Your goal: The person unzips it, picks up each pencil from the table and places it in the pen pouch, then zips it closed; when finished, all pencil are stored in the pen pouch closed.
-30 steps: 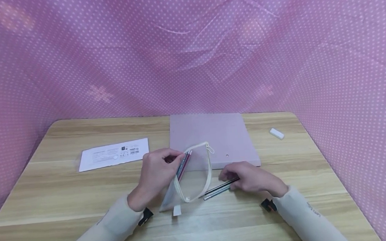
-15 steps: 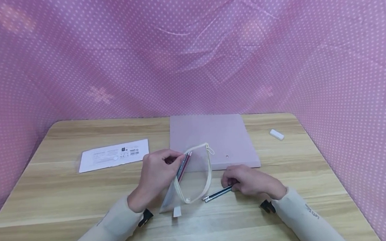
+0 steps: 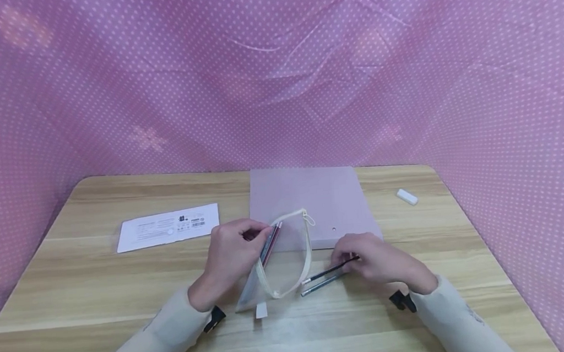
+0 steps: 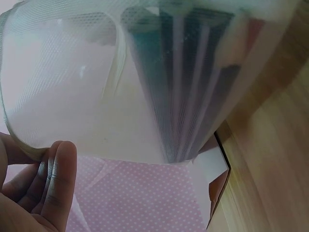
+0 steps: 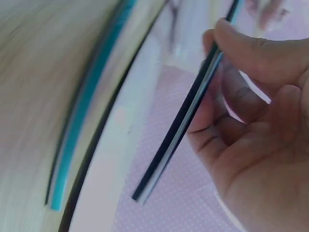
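My left hand [image 3: 233,251] pinches the edge of a translucent pencil pouch [image 3: 286,272] with a cream zip, its mouth wide apart. Several pencils [image 4: 186,82] show through its mesh in the left wrist view. My right hand [image 3: 375,260] is just right of the pouch, pinching a black striped pencil [image 5: 176,130] between thumb and fingers. That pencil's pale end points toward the pouch mouth. Below it a teal pencil [image 5: 87,116] lies on the table, apart from the black one.
A flat pink folder or box [image 3: 309,201] lies behind the pouch, partly overlapped by it. To the left is a white printed packet [image 3: 167,229]. A white eraser [image 3: 407,196] sits at the back right of the wooden table [image 3: 295,341]. Pink dotted cloth [image 3: 275,88] surrounds it.
The two pencils by my right hand lay close together; now the black one is separated from the teal one. My right hand has shifted slightly right and up. My left hand keeps its grip.
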`<state>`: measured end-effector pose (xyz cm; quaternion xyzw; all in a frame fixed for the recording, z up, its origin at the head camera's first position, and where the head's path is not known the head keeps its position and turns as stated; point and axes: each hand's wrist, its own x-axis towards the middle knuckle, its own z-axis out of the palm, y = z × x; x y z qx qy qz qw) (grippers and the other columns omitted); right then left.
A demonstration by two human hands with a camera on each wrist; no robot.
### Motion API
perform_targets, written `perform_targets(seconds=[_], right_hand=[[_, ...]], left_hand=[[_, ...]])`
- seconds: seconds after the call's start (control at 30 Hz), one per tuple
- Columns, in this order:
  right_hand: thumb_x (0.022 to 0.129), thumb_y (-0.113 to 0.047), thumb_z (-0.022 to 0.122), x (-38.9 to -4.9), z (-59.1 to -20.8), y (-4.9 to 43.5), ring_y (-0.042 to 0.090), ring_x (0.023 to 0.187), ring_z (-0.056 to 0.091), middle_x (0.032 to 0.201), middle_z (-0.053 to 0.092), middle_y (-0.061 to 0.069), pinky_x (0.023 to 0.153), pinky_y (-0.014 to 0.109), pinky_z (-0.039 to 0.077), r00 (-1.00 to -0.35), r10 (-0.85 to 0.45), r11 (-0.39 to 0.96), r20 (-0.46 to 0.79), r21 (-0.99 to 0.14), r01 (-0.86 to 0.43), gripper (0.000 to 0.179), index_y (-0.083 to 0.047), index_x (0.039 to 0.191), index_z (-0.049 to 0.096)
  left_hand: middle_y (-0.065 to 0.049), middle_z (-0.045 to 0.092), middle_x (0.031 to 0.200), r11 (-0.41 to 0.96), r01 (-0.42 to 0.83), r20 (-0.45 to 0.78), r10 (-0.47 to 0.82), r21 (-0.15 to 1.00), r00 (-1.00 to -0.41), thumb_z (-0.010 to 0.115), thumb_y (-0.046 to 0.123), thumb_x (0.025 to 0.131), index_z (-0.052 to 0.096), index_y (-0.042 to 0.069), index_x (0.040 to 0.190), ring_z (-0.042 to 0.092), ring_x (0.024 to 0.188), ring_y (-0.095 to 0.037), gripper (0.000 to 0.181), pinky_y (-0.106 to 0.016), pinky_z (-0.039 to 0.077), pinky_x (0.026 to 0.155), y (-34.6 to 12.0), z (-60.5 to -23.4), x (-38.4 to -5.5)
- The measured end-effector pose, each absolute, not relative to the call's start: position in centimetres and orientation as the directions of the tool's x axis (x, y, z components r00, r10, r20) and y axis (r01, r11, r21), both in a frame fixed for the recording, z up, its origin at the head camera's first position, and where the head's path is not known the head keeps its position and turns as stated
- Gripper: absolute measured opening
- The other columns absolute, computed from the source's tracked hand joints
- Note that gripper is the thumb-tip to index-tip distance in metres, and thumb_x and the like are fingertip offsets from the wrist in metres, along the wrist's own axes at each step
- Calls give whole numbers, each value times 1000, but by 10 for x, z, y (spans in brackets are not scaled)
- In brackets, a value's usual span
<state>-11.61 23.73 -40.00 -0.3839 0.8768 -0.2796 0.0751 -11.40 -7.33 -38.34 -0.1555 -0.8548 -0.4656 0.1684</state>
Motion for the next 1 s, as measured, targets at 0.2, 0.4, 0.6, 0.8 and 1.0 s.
perform_targets(seconds=[0.2,0.4,0.6,0.8,1.0], right_hand=[[87,3,73,-111,-389,234,3,87,64,94,72,4,78,24,59,-753,-651,422,97,-779,-465,24,-13,105,70],[90,0,71,-113,-390,220,7,85,68,98,69,16,73,26,62,-804,-591,224,-69,-971,-81,40,7,125,55],[89,7,65,-114,-401,208,8,76,68,95,72,3,63,22,59,-756,-622,135,-205,-979,154,50,19,133,43],[90,5,65,-114,-406,194,8,79,69,97,69,3,65,22,60,-818,-512,88,-263,-963,255,54,15,138,43],[93,4,64,-112,-404,174,9,77,70,100,69,7,68,24,62,-866,-429,65,-257,-965,254,53,12,141,45]], left_hand=[[-2,78,79,503,453,456,127,736,-881,81,16,87,80,8,87,62,61,-4,8,-18,54,54,-73,-384,-114],[-3,78,79,501,461,466,124,732,-876,81,16,86,80,8,87,62,62,-5,8,-18,55,55,-73,-385,-112],[-3,78,78,497,473,483,118,728,-868,81,15,86,80,8,86,63,61,-5,7,-19,55,55,-72,-385,-113],[-2,78,77,494,490,494,133,718,-859,81,13,85,80,9,85,63,62,-4,4,-19,55,56,-70,-385,-111],[-3,78,77,472,516,514,145,715,-845,83,10,83,80,9,85,63,60,-3,4,-17,55,53,-65,-384,-107]])
